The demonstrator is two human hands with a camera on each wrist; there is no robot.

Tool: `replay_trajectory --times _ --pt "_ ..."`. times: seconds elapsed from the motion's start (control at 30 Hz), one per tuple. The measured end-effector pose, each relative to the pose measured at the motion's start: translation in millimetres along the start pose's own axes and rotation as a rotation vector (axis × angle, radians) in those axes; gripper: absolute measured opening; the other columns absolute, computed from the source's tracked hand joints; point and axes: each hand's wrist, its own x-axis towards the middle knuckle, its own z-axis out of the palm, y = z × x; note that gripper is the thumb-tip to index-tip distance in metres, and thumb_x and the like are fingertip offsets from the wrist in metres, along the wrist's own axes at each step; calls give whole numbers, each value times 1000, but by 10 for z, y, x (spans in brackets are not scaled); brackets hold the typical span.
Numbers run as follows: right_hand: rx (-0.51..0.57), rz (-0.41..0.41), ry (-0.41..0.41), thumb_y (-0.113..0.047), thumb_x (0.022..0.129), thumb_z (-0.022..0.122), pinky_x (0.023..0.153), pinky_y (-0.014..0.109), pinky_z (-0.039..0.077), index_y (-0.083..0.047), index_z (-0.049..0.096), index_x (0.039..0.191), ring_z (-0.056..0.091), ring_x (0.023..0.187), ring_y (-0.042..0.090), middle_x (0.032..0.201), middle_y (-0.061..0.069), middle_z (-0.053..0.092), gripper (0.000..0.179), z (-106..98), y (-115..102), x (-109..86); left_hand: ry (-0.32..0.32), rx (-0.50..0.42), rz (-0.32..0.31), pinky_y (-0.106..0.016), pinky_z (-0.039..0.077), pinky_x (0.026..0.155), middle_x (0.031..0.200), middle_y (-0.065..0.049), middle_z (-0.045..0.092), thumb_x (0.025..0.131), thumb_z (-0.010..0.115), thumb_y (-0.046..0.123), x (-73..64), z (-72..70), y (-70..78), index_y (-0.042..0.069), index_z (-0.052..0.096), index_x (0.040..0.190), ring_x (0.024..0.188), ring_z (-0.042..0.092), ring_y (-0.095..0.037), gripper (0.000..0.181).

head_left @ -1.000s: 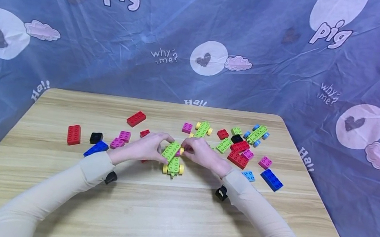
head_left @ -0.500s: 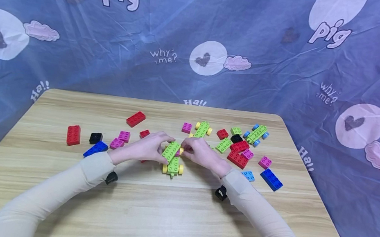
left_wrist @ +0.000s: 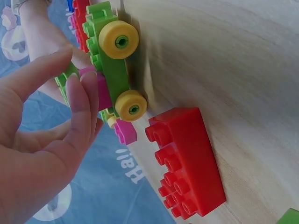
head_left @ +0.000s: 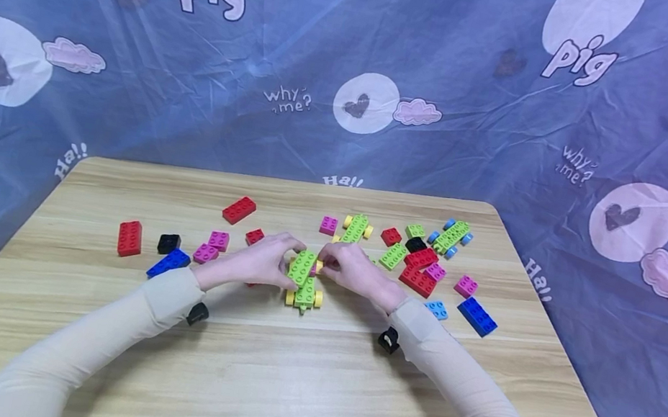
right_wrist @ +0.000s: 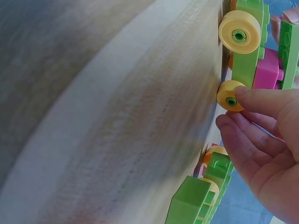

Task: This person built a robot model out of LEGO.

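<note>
My left hand pinches a long lime-green brick between thumb and fingers, just over a green car base with yellow wheels. A magenta brick sits on the base's studs, directly under the held brick; whether the two are pressed together I cannot tell. At the base's far end, my right hand grips the base, its thumb lying against a yellow wheel. The held brick stands slightly askew to the base. In the left wrist view, the fingers hide part of the green brick.
Behind the right hand stands another yellow-wheeled green base; a blue-wheeled one is at the back right. Red bricks and other loose bricks lie to the right. More lie leftward, including a red brick and a blue piece.
The green brick in my left hand has turned slightly, a little nearer to being in line with the car base. My right hand keeps its place.
</note>
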Motion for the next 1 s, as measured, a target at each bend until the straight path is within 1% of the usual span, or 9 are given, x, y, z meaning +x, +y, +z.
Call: replay_trajectory --times 0.07,0.13,0.2,0.33,0.53,0.63,0.77,1.0 --pt "-1 -3 0 -5 86 72 78 21 59 -1 70 101 71 85 19 94 11 74 16 4 5 0 5 9 -6 -40 55 95 133 -19 60 75 85 26 8 7 1 -4 53 134 93 64 -20 74" --pt "0 -1 0 -5 86 72 78 21 59 -2 70 101 71 85 19 94 11 74 15 9 8 2 4 2 -19 -43 54 98 132 -19 61 75 85 26 23 14 3 -3 54 134 101 65 -26 73" --pt "3 4 -3 -5 86 72 78 21 59 -1 70 102 71 86 19 95 11 74 16 12 11 2 2 -5 -30 -43 54 99 129 -19 63 75 85 25 37 17 10 -3 54 133 107 64 -30 72" --pt "9 8 -9 -5 86 73 79 20 59 -1 69 103 71 86 19 96 11 74 18 11 8 5 9 5 -39 -43 54 98 124 -18 65 73 86 26 59 21 13 -3 55 131 113 63 -34 72" --pt "4 19 -16 -5 87 72 81 21 59 -1 69 105 71 89 19 98 12 74 19 0 -6 4 22 57 -18 -44 54 98 122 -18 65 72 87 34 70 17 16 -3 59 126 113 62 -34 71" --pt "3 33 -19 -5 87 72 82 22 59 -2 69 106 71 90 20 99 12 74 19 -4 -12 4 23 92 -1 -43 55 97 121 -18 66 72 87 37 75 7 35 -3 60 124 112 63 -34 71" --pt "2 32 -14 -4 87 72 83 22 59 -1 69 106 71 91 20 100 12 74 20 -2 -9 2 21 131 7 -42 55 95 119 -18 67 71 87 40 86 -1 68 -3 62 122 110 63 -32 71" --pt "-1 28 -10 -4 86 72 83 22 59 -1 69 105 71 90 20 99 13 74 19 4 7 -5 23 167 23 -40 57 93 117 -19 69 72 87 39 100 -2 101 -6 62 123 107 66 -31 73"
